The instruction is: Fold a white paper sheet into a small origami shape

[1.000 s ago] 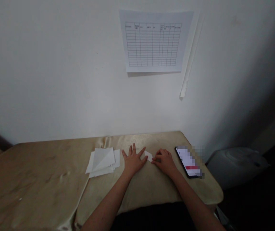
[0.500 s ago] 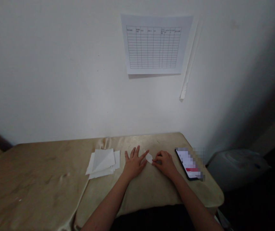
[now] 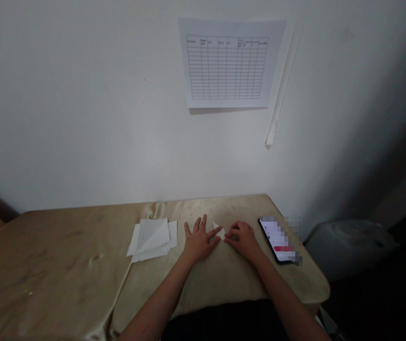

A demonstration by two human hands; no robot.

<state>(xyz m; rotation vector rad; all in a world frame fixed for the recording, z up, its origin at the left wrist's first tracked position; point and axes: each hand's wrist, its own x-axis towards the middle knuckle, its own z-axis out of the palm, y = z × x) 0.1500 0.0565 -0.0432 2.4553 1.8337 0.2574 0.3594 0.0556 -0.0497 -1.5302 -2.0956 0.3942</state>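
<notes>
White wall [image 3: 82,118] is filling most of my head-camera view, dimming into shadow at the far right. Below it, a table [image 3: 64,265] in creased gold-brown cloth is standing against the wall and carrying a smartphone [image 3: 273,232]. To the right of the smartphone, past the table's edge, a pale plastic container [image 3: 348,246] is sitting in poor light.

Well above the smartphone and to its left, a printed grid sheet [image 3: 229,66] is hanging on the wall, its lettering too small for me to read. Above the smartphone, a narrow white strip [image 3: 281,92] is slanting down the wall.

Well to the left of the smartphone, loose white sheets [image 3: 150,239] are lying in an uneven, overlapping pile. Nearer, also to its left, the left hand [image 3: 198,242] is resting palm down, fingers fanned wide, its forefinger lying across a small piece of white paper [image 3: 221,234]. Just left of the smartphone, the right hand [image 3: 242,238] is curling, thumb and forefinger close together at the paper's right edge; I cannot tell whether they are pinching it. That paper is lying left of the smartphone, between the two hands.
</notes>
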